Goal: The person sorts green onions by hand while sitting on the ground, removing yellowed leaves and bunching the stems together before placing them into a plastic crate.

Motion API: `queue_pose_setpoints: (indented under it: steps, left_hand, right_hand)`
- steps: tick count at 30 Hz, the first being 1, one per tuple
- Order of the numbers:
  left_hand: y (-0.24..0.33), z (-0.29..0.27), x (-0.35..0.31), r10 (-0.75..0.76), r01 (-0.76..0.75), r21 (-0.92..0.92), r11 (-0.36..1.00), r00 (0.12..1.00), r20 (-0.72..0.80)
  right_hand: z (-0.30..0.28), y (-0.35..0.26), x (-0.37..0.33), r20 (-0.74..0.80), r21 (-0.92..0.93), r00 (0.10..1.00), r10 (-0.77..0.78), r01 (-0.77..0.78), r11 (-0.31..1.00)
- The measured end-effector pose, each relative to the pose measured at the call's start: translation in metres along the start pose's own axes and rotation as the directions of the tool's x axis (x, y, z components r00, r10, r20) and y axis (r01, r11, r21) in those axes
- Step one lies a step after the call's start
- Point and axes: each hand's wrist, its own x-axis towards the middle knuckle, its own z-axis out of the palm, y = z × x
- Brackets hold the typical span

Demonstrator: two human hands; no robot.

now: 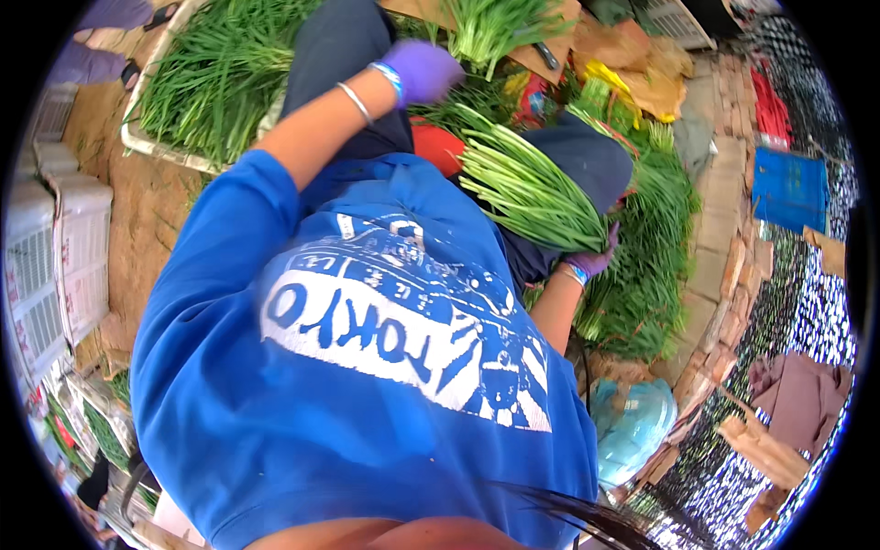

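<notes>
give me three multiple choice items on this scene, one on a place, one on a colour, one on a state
1. Where does the bundle of green stalks lie?
A. across the lap
B. in the white crate
C. on the blue sheet

2. What colour are the gloves?
A. yellow
B. purple
C. black

3. What is the right hand doing?
A. hanging free
B. pressed flat on the ground
C. gripping the bundle's end

Key: 1 A, the stalks cross the dark trousers. 2 B, both the left hand and the right wear purple. 3 C, its fingers close round the stalk ends.
</notes>
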Motion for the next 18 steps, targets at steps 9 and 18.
queue_pose_setpoints:
  steps: [9,18]
  left_hand:
    - [0.062,-0.038,0.013,0.426,-0.537,-0.194,0.821,0.802,-0.419]
    - [0.100,0.002,0.022,0.433,-0.436,-0.136,0.890,0.900,-0.052]
  right_hand:
    - [-0.017,0.002,0.016,0.000,0.249,0.999,-0.036,0.035,0.968]
    - [0.002,-0.035,0.009,0.471,0.185,0.876,-0.098,0.011,0.983]
